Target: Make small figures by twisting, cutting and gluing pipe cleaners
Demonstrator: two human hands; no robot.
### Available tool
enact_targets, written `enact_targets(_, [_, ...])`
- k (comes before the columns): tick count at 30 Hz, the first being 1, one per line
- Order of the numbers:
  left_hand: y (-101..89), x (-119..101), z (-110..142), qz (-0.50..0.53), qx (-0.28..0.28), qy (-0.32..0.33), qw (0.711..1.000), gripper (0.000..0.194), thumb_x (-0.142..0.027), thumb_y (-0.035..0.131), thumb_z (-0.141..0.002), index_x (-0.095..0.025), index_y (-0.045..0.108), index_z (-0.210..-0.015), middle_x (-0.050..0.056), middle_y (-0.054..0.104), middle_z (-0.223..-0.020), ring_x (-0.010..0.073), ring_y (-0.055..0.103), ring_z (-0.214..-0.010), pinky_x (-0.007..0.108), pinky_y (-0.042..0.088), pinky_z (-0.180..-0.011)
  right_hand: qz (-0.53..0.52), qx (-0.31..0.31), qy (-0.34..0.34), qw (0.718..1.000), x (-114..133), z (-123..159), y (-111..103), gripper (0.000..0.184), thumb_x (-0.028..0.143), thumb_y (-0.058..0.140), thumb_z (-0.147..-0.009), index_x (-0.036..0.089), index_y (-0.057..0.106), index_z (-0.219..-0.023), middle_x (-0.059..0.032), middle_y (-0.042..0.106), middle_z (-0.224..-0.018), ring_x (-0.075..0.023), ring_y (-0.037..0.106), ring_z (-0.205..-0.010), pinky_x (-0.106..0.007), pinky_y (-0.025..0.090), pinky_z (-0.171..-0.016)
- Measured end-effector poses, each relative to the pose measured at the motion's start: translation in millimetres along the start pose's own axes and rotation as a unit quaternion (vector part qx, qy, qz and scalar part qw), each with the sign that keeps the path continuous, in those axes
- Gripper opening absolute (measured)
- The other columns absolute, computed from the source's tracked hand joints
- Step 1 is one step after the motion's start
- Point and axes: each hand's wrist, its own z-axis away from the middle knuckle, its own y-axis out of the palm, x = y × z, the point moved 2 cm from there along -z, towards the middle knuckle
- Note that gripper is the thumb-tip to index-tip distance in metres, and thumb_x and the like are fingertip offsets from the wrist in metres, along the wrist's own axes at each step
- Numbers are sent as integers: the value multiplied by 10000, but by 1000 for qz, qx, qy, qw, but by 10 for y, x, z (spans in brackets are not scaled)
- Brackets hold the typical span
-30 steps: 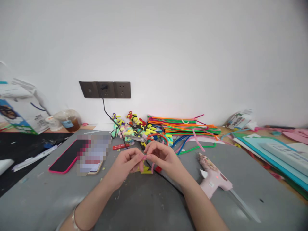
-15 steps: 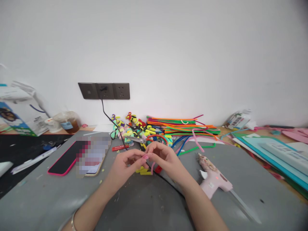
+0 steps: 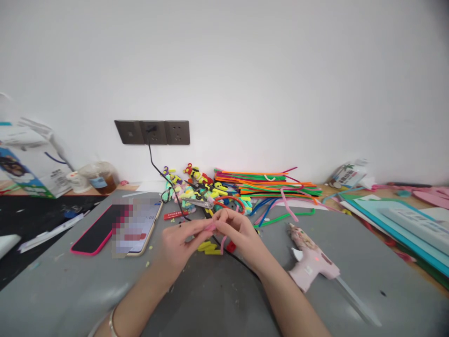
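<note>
My left hand [image 3: 183, 239] and my right hand [image 3: 239, 235] meet over the middle of the grey mat, fingertips touching. Between them they pinch a small pink pipe cleaner [image 3: 211, 227], mostly covered by the fingers. A pink strand [image 3: 223, 243] hangs below the right fingers; whether it belongs to the held piece I cannot tell. Just under the hands lie short yellow pieces [image 3: 212, 250] and a red bit [image 3: 230, 247]. Scissors [image 3: 199, 202] with red-orange handles rest behind the fingers.
A pink glue gun [image 3: 312, 262] lies at right. Two phones [image 3: 96, 234] sit at left. Bundled pipe cleaners [image 3: 266, 182] and small coloured figures [image 3: 196, 175] line the wall. A black cord [image 3: 242, 264] runs beneath my hands. Foam sheets [image 3: 396, 224] are stacked far right.
My left hand has shifted slightly and its fingers have straightened across the pink piece. The right hand stays nearly in place, still pinching.
</note>
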Motion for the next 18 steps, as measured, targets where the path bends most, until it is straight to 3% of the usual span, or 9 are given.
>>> enact_targets(7, [-17,-10,-21,-32,14,19,999,112,-185,686,-905,-182,771,-977,14,830,-915,130,784,-747,139,578,-715,5,-9,3,1000,-4,-3,-9,409,491,756,-782,195,512,-641,-15,566,-799,-132,497,-688,-238,434,-583])
enact_targets(12, [-22,27,-13,30,46,-90,994,110,-200,645,-925,-199,754,-940,-22,819,-795,125,780,-704,130,567,-659,48,-8,-21,999,-16,-7,-4,398,534,707,-825,205,531,-686,-4,545,-763,-143,499,-675,-254,448,-570])
enact_targets(18, [41,61,-17,188,50,-225,955,193,-293,584,-945,-187,738,-896,-6,778,-687,130,739,-633,180,578,-632,161,-37,-103,981,28,18,-12,194,402,660,-895,214,617,-917,-24,587,-855,-158,541,-707,-275,457,-587])
